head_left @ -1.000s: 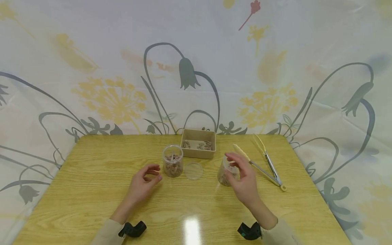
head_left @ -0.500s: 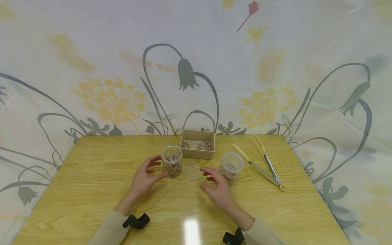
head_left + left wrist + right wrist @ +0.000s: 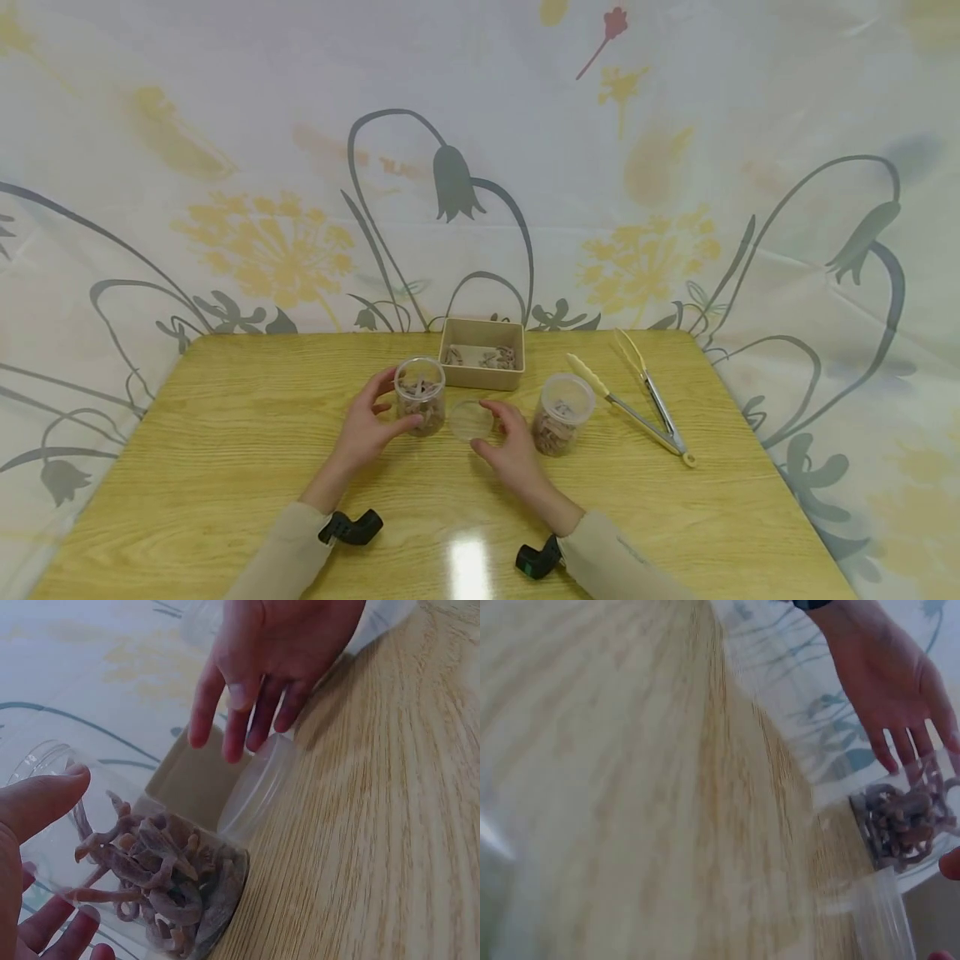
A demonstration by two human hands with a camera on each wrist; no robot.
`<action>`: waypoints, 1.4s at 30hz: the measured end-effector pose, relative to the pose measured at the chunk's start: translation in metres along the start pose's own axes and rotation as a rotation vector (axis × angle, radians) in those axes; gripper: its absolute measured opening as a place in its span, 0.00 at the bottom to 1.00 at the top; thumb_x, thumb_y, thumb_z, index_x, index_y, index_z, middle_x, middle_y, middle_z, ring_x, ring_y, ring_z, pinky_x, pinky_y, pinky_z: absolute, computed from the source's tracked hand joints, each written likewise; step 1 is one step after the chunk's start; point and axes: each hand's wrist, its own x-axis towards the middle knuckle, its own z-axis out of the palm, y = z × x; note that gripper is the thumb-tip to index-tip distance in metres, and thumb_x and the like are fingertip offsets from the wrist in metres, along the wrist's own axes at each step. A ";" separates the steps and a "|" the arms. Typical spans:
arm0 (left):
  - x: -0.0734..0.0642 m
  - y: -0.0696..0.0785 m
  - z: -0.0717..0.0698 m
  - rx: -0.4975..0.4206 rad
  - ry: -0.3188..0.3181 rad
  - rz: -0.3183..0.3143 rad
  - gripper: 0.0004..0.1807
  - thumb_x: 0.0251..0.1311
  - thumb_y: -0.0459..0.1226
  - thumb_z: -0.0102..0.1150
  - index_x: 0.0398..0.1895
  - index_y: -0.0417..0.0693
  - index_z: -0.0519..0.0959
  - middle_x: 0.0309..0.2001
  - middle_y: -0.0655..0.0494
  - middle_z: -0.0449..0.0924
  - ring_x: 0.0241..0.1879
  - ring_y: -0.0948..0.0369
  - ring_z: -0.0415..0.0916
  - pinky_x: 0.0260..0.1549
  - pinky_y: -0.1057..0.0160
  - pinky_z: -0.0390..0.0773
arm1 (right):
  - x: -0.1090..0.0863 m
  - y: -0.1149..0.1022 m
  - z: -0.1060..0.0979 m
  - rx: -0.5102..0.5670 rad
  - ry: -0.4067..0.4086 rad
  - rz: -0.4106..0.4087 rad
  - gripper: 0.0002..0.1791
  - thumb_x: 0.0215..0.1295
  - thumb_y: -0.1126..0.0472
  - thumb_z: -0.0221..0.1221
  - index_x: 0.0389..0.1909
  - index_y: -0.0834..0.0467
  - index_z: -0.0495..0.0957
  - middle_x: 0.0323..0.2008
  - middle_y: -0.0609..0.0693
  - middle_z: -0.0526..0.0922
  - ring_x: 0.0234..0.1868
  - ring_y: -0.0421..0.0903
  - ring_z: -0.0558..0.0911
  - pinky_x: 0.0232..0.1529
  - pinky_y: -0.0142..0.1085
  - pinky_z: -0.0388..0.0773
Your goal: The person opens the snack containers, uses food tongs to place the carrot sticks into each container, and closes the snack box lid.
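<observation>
A clear plastic jar (image 3: pixel 431 407) without a lid stands upright, partly filled with brownish-grey, dusty, twisted pieces (image 3: pixel 165 877). My left hand (image 3: pixel 366 429) holds it round the side, thumb at the front and fingers behind. A round clear lid (image 3: pixel 467 423) lies on the table just right of this jar; in the left wrist view the lid (image 3: pixel 259 784) shows its raised rim. Over the lid's right edge hovers my right hand (image 3: pixel 517 450), fingers spread and slightly bent. In the left wrist view its fingertips hang just above the lid, and no grip shows.
A second clear jar (image 3: pixel 555 429) with similar pieces and a lid on top stands right of my right hand. Behind is a beige box (image 3: pixel 483 377) with several pieces inside. Tongs (image 3: pixel 660 408) lie spread at the right. A patterned sheet (image 3: pixel 300 167) hangs beyond the table.
My right hand has left the second jar and moved left to the loose lid. My left hand has closed in on the open jar from the left.
</observation>
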 end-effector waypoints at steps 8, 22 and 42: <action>0.005 0.002 0.005 -0.008 -0.022 0.007 0.45 0.53 0.27 0.72 0.74 0.35 0.58 0.68 0.33 0.63 0.67 0.40 0.60 0.61 0.37 0.63 | 0.010 0.006 0.006 -0.081 -0.012 0.018 0.33 0.55 0.66 0.69 0.64 0.58 0.74 0.60 0.59 0.71 0.57 0.58 0.71 0.55 0.52 0.70; 0.014 -0.020 0.012 0.042 0.020 0.023 0.45 0.49 0.33 0.78 0.71 0.41 0.65 0.63 0.43 0.73 0.63 0.46 0.66 0.60 0.42 0.66 | 0.015 0.015 0.004 -0.135 -0.061 -0.022 0.28 0.48 0.68 0.72 0.54 0.59 0.80 0.62 0.61 0.70 0.64 0.64 0.66 0.60 0.61 0.66; 0.012 -0.018 0.010 0.108 0.031 0.000 0.47 0.47 0.35 0.80 0.70 0.39 0.64 0.61 0.44 0.73 0.61 0.49 0.67 0.56 0.45 0.70 | 0.011 0.008 0.010 -0.208 -0.085 -0.030 0.19 0.52 0.63 0.73 0.47 0.59 0.82 0.64 0.62 0.70 0.60 0.63 0.65 0.56 0.60 0.67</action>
